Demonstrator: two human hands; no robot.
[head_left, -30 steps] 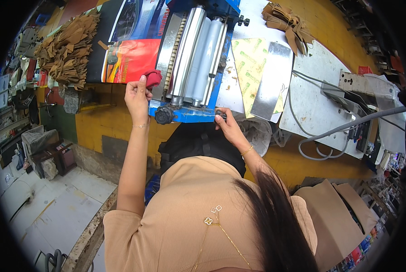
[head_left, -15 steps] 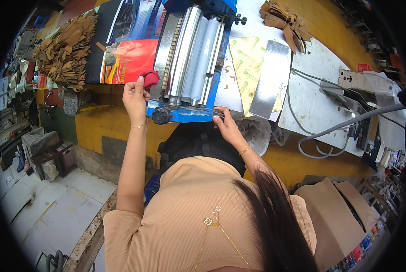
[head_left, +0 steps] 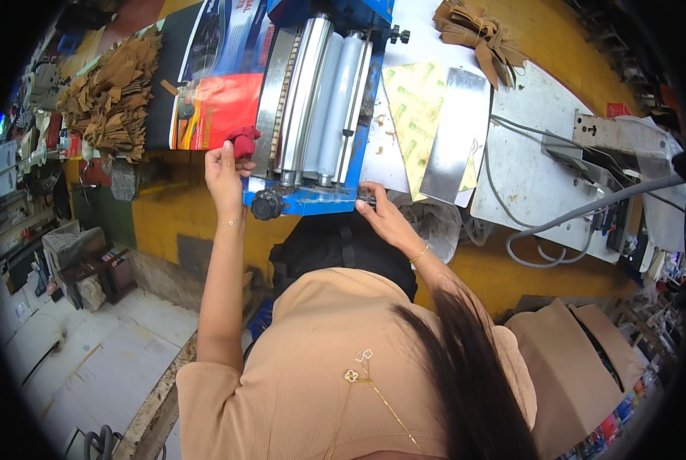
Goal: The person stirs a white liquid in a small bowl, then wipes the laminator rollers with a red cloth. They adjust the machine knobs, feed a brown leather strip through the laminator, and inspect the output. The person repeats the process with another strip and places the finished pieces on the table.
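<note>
In front of me is a blue roller machine [head_left: 305, 205] with long shiny metal rollers [head_left: 305, 92] lying side by side. My left hand [head_left: 228, 178] is at the machine's near left corner, its fingers closed round a bunched red cloth [head_left: 244, 143]. The cloth touches the metal plate left of the rollers. Just below that hand, a large black knob [head_left: 267, 204] sticks out of the machine's near end. At the near right corner my right hand [head_left: 386, 218] has its fingers curled round a smaller dark knob [head_left: 365, 202], partly hidden by them.
Left of the machine are a red and blue printed sheet [head_left: 216, 111] and a heap of brown leather strips [head_left: 113, 100]. To the right lie yellow patterned paper [head_left: 414, 115], a metal plate [head_left: 456, 134] and more brown strips [head_left: 481, 38]. A grey cable [head_left: 580, 211] loops farther right.
The machine and the red cloth in my left hand appear slightly nearer to me and a little further left. My right hand stays at the dark knob.
</note>
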